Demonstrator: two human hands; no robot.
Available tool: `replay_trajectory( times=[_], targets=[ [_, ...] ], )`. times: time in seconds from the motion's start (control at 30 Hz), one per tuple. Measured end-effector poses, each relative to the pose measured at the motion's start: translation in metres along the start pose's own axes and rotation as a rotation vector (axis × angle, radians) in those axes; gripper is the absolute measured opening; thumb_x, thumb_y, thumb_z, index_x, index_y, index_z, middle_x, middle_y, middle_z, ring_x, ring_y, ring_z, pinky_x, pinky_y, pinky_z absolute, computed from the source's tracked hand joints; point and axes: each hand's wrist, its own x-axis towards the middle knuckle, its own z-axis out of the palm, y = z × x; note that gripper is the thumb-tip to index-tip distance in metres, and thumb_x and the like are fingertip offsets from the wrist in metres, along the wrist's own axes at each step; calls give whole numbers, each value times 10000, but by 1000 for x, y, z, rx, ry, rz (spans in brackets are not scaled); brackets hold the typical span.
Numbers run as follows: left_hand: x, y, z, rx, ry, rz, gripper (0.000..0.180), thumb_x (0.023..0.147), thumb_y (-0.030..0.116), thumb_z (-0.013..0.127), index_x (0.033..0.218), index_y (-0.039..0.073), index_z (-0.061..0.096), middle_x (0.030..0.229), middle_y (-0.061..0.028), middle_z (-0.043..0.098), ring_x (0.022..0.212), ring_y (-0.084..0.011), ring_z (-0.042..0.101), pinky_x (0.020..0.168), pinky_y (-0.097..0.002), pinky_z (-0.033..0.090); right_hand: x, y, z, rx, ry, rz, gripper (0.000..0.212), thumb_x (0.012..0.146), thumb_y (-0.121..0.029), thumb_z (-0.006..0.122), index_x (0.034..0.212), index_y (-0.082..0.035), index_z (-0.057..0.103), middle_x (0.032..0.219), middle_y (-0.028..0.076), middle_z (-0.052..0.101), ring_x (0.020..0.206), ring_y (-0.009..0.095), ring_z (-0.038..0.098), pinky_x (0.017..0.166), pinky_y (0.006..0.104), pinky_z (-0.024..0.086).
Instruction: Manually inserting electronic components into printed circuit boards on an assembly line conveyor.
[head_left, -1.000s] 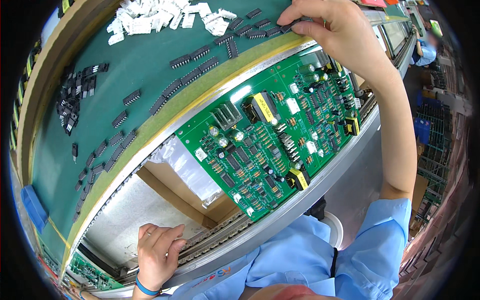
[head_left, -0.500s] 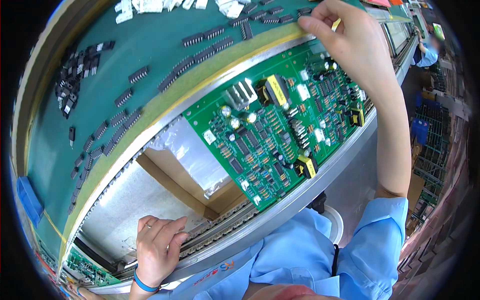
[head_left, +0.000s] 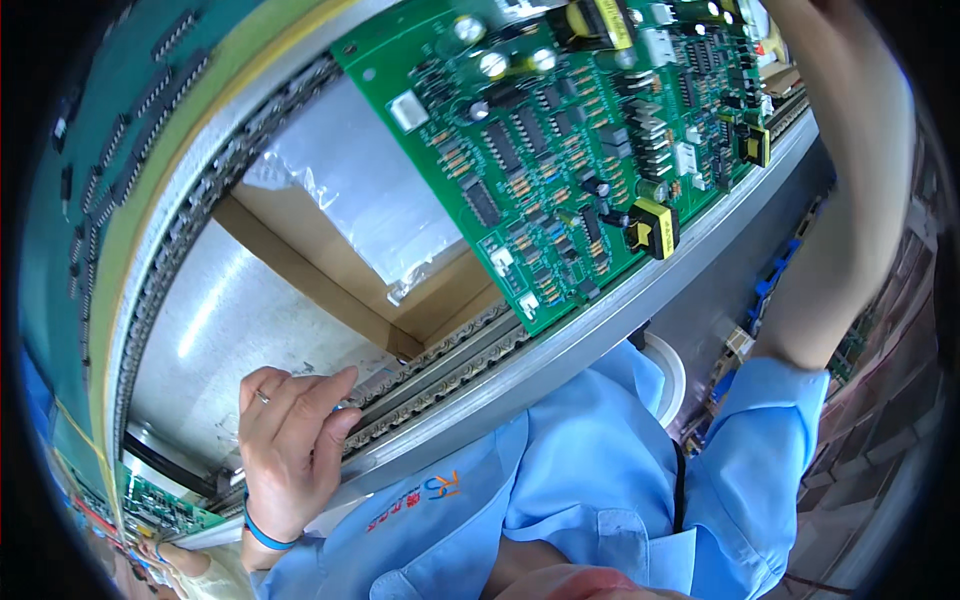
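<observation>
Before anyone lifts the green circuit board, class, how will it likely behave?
The green circuit board is probably stiff, since it spans the gap between the conveyor rails. It's likely fragile: capacitors stand exposed on its face. The yellow-and-black transformer near its lower edge could make its weight uneven.

Bright light, glare on the metal panel (head_left: 225, 335), soft blur across right forearm (head_left: 850, 215), fisheye-bent edges.

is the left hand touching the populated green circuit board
No, the left hand is apart from the green circuit board, down and to the left of it in the picture.
</observation>
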Motion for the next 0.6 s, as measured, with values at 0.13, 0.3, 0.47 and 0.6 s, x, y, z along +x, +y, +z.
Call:
replay_trajectory(
  times=[0.13,0.3,0.47,0.6],
  targets=[
    [3,-1,2,22,-23,48,325,730,74,758,1040,7,689,852,-102,650,746,-278,589,813,-418,439,-102,-26,-21,381,-154,82,163,837,-84,681,902,63,654,858,91,642,775,159,588,673,241,440],
    [2,1,-2,8,-7,110,403,658,56,759,1046,-24,683,843,-105,639,712,-252,584,782,-411,426,-160,-28,2,674,-112,-56,162,767,78,762,891,35,667,793,106,647,559,72,527,461,185,398],
    [-4,-1,4,29,19,87,432,615,61,756,1029,-38,686,835,-105,639,683,-239,579,767,-406,422,-171,-44,25,599,-101,26,129,790,58,759,865,16,663,794,85,653,567,73,544,492,193,423],
    [-3,-4,7,11,32,82,426,597,72,755,1006,-36,695,809,-99,634,668,-231,581,750,-410,427,-166,-46,22,554,-112,66,121,795,46,763,852,10,661,778,76,648,560,73,527,499,189,412]
  ],
)
